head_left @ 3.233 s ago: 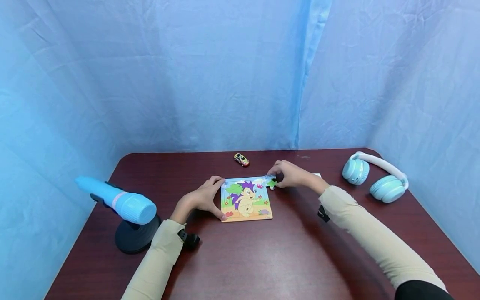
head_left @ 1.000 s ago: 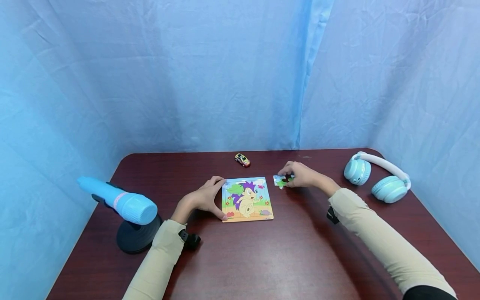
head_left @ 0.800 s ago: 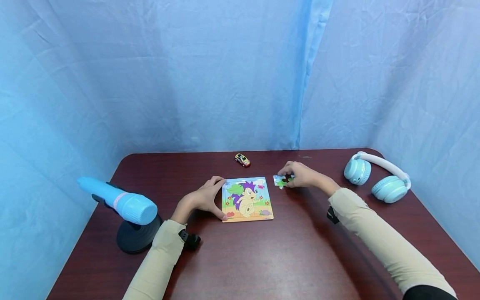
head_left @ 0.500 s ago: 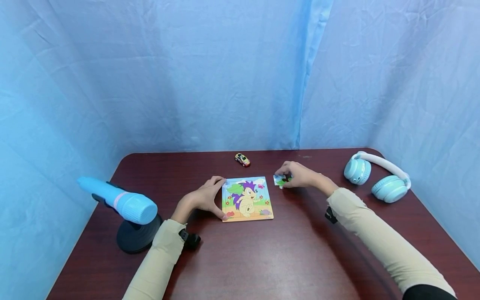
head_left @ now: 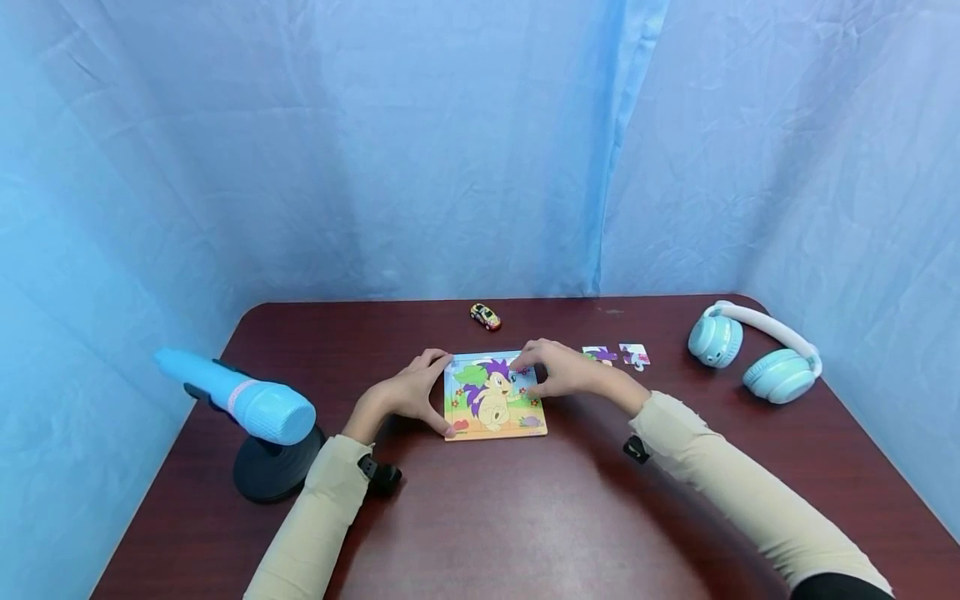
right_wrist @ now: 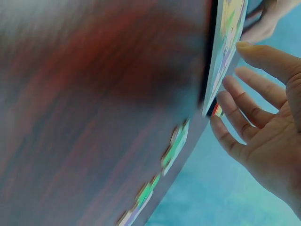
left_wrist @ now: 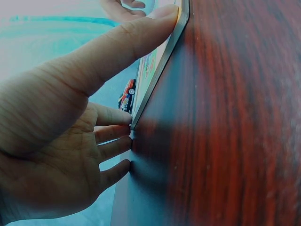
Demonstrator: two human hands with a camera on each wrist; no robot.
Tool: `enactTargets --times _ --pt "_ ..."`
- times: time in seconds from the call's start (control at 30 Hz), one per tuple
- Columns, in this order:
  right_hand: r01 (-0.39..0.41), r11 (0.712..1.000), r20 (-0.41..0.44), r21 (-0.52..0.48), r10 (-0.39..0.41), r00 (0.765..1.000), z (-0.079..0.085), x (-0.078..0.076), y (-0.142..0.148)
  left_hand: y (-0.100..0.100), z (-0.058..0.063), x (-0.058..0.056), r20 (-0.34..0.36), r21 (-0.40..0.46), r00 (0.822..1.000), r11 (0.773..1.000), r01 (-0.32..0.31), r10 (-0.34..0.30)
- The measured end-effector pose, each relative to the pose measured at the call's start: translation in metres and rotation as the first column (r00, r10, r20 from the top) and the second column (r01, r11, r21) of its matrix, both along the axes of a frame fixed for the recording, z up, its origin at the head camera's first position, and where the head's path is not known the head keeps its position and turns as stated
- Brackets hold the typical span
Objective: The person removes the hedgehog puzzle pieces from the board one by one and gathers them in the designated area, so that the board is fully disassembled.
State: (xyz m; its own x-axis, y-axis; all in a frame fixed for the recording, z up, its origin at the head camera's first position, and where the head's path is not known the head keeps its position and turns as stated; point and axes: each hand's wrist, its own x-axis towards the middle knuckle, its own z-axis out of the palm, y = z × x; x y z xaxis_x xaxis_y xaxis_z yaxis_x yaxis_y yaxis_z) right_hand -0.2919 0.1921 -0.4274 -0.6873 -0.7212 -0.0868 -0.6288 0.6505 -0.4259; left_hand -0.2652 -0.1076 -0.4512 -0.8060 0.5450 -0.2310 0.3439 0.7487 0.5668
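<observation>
A square hedgehog jigsaw puzzle board (head_left: 492, 410) lies flat on the table. My left hand (head_left: 411, 392) steadies its left side, with straight fingers by the far corner. In the left wrist view the thumb (left_wrist: 127, 44) rests on the board's edge. Over the board's upper right is my right hand (head_left: 566, 369); the right wrist view shows its fingers (right_wrist: 242, 106) spread and holding nothing. Behind that hand lie a purple puzzle piece (head_left: 601, 355) and a pale one (head_left: 635, 357). A green piece (right_wrist: 176, 146) shows nearer the board in the right wrist view.
A toy car (head_left: 485, 317) stands beyond the board. At left is a blue microphone-shaped object (head_left: 262, 408) on a round black stand (head_left: 272, 475). Blue headphones (head_left: 776, 377) sit at the far right. Blue cloth (head_left: 420, 167) hangs around the table.
My right hand has left the puzzle piece beside the board and moved left over the board's upper right. Two pieces at right have come into view. The left hand has stayed put.
</observation>
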Motion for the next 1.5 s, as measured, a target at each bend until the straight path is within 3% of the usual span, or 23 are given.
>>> enactTargets --times 0.27,0.67,1.17,1.5 --pt "-0.011 0.998 0.042 0.069 0.008 0.999 -0.002 0.011 -0.019 0.002 0.001 -0.001 0.012 0.004 1.000 1.000 -0.003 0.003" --pt "-0.002 0.996 0.074 0.093 -0.005 0.997 0.000 0.012 -0.027 0.001 0.000 0.000 0.001 -0.018 1.000 1.000 0.002 -0.002" --pt "0.021 0.981 -0.053 0.191 -0.011 0.999 0.006 0.015 -0.034 0.001 0.000 0.000 0.002 -0.002 1.000 1.000 -0.007 0.007" --pt "0.009 0.978 -0.015 0.210 -0.006 1.000 0.010 0.012 -0.030 0.001 0.001 0.000 0.003 -0.008 1.000 1.000 -0.006 0.006"
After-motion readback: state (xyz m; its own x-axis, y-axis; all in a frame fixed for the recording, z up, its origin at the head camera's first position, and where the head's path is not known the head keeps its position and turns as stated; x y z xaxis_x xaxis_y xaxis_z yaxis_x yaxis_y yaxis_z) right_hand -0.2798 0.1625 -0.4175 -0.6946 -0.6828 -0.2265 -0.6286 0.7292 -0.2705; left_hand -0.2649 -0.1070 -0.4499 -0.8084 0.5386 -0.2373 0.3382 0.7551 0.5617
